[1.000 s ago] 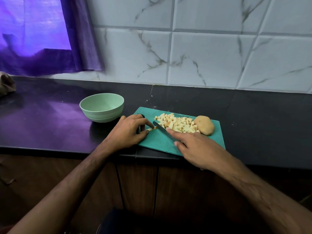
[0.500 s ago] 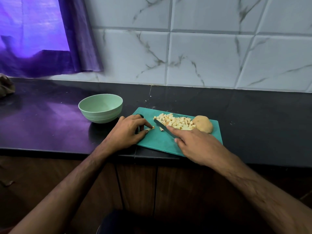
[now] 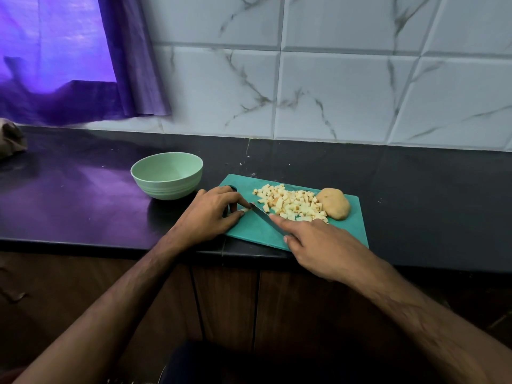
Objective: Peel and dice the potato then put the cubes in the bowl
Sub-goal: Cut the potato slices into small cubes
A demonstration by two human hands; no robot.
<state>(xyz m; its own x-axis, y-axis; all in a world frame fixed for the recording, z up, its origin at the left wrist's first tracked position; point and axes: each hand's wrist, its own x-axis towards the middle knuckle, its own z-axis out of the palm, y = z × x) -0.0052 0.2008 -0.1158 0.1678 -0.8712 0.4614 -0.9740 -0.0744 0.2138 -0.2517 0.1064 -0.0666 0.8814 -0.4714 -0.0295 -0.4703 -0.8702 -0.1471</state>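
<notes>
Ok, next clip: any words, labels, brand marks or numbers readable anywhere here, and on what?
None: no text can be read in this view.
Bowl: plain green, no mark.
Cutting board: plain teal, no print.
Knife blade: no brand mark visible; its handle is hidden under the right hand.
Wall tiles: only grey veining, no writing.
Curtain: plain purple.

A glossy dark stone countertop (image 3: pixel 83 195) carries a smooth pale-green plastic-looking bowl (image 3: pixel 167 176) and a matt teal cutting board (image 3: pixel 255 228). The knife (image 3: pixel 263 214) blade looks metal. Marble-veined tiles (image 3: pixel 332 92) shine faintly beside purple cloth curtain (image 3: pixel 133 65).
</notes>
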